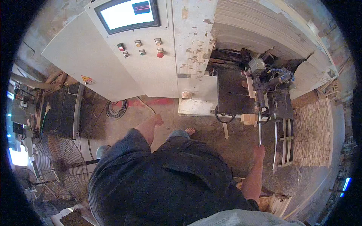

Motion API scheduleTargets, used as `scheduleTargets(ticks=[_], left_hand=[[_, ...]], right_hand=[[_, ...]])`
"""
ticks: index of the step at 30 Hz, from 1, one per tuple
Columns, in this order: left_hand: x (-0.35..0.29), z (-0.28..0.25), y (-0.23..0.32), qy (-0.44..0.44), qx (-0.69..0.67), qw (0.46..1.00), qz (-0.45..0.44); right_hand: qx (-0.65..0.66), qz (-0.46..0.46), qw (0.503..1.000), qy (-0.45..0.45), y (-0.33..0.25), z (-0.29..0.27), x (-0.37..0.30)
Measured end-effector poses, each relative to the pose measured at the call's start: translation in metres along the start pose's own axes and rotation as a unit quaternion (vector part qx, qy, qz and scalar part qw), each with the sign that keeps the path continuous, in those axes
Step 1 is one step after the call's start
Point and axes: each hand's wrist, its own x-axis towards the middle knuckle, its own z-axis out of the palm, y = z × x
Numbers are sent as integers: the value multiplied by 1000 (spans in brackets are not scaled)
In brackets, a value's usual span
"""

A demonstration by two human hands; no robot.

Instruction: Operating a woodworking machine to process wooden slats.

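Observation:
My right hand (pixel 259 151) is closed around the near end of a shiny metal rod (pixel 260 132). The rod runs forward to a machine (pixel 258 67) with a metal head and blue coiled hoses, set above a dark bed (pixel 233 92). A black handwheel (pixel 225 115) is fixed at the bed's near left, and a small stack of pale wood blocks (pixel 248 119) sits beside the rod. My left hand (pixel 157 120) hangs over the floor in front of the white control cabinet (pixel 147 71), with nothing visible in it; its fingers look loosely apart, though small.
The cabinet carries a lit screen (pixel 128 15) and several buttons, one a red knob (pixel 160 54). Coiled cable (pixel 116 109) lies on the floor. A large caged fan (pixel 60 164) stands at left. Stacked wood pieces (pixel 313 133) fill the right side. A wood strip (pixel 225 130) lies below the handwheel.

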Motion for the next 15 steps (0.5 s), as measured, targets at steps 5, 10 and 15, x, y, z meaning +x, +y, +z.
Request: scheduleTargets(ticks=[5, 10, 15], left_hand=[[9, 9, 12, -40, 3, 999, 35], [11, 46, 70, 57, -124, 991, -12], [-20, 3, 92, -19, 109, 968, 227]], right_hand=[[57, -13, 998, 23, 11, 17, 15], [106, -10, 994, 22, 10, 13, 5], [82, 16, 996, 5, -1, -10, -9]])
